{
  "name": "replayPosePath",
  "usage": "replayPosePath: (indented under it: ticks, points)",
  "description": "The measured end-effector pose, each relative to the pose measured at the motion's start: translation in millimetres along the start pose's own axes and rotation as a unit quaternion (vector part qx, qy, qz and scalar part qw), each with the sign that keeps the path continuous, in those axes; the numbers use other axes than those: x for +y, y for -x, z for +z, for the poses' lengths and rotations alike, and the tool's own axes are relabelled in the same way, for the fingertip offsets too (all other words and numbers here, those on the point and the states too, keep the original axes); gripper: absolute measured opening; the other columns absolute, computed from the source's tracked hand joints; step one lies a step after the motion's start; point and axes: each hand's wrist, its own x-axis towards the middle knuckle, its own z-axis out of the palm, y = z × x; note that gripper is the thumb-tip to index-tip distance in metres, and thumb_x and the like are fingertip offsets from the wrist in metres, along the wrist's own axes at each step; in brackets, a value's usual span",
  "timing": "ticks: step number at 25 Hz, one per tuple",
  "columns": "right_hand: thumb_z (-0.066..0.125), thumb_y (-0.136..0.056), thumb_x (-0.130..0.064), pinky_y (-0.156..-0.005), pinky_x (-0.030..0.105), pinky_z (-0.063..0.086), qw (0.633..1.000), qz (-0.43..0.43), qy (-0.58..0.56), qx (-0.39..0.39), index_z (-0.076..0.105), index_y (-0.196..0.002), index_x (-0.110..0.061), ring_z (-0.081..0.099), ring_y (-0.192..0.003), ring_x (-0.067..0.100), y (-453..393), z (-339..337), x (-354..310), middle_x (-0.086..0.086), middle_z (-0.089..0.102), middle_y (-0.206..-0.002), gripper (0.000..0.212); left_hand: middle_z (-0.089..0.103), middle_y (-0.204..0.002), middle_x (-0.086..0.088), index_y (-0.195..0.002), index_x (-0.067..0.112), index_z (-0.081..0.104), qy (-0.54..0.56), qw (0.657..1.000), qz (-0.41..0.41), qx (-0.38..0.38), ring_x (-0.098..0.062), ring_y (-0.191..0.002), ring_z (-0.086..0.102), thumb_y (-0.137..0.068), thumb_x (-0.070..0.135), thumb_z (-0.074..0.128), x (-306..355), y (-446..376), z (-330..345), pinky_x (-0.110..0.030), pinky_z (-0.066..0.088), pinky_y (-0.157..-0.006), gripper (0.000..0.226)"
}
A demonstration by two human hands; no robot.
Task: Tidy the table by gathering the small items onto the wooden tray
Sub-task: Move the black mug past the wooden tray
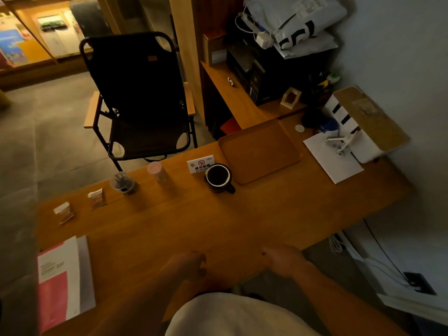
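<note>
The wooden tray lies bare on the far side of the table. Just left of it stands a black mug, with a small no-smoking sign behind it. Further left along the back edge are a pink-lidded jar, a clear cup of dark sticks and two small brown sachets. My left hand and my right hand hover near the table's front edge, fingers loosely curled, holding nothing.
A red and white booklet lies at the near left corner. A white sheet and a white box with a cork lid sit at the right by the wall. A black folding chair stands behind the table.
</note>
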Motion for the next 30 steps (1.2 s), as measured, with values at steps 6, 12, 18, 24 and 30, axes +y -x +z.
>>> replayPosePath:
  ticks: [6,12,18,24,30]
  points:
    - [0.036,-0.103,-0.037,-0.089,0.034,0.047,0.999,-0.006,0.019,0.024,0.049,-0.136,-0.019,0.055,-0.115,0.022,-28,-26,10,0.003,0.056,-0.133,0.04,0.049,-0.138,-0.009,-0.142,0.017,0.042,-0.04,0.999,0.008,0.009,-0.03,-0.115,0.054,-0.101,0.036,0.046,-1,-29,-25,-0.043,0.049,-0.089,0.045]
    - [0.037,-0.098,-0.055,-0.114,0.046,0.031,0.999,-0.015,0.026,0.011,0.014,-0.155,-0.032,0.028,-0.145,0.026,-56,-44,43,0.003,0.022,-0.162,0.066,0.045,-0.14,-0.01,-0.14,0.019,0.043,-0.047,0.999,-0.011,0.023,-0.033,-0.126,0.044,-0.099,0.038,0.046,37,-61,-53,-0.05,0.039,-0.102,0.045]
    - [0.041,-0.096,-0.055,-0.112,0.047,0.033,0.997,-0.036,0.059,0.034,0.017,-0.154,-0.033,0.023,-0.147,0.025,-67,-64,98,0.001,0.02,-0.162,0.066,0.04,-0.143,-0.012,-0.144,0.019,0.037,-0.052,0.987,-0.052,0.144,-0.033,-0.129,0.041,-0.097,0.038,0.05,80,-79,-93,-0.048,0.036,-0.103,0.052]
    - [0.04,-0.097,-0.056,-0.118,0.049,0.025,0.993,-0.057,0.096,0.043,0.015,-0.155,-0.031,0.014,-0.15,0.029,-76,-76,128,0.003,0.004,-0.166,0.068,0.036,-0.147,-0.011,-0.142,0.019,0.037,-0.047,0.964,-0.089,0.248,-0.03,-0.127,0.042,-0.095,0.034,0.053,100,-96,-117,-0.043,0.039,-0.098,0.052]
    - [0.035,-0.091,-0.069,-0.122,0.054,0.009,0.985,-0.067,0.122,0.1,0.001,-0.155,-0.035,-0.003,-0.152,0.032,-100,-61,124,0.003,-0.008,-0.165,0.08,0.031,-0.149,-0.012,-0.145,0.016,0.03,-0.093,0.945,-0.112,0.293,-0.027,-0.112,0.049,-0.093,0.031,0.057,102,-120,-122,-0.036,0.046,-0.082,0.06]
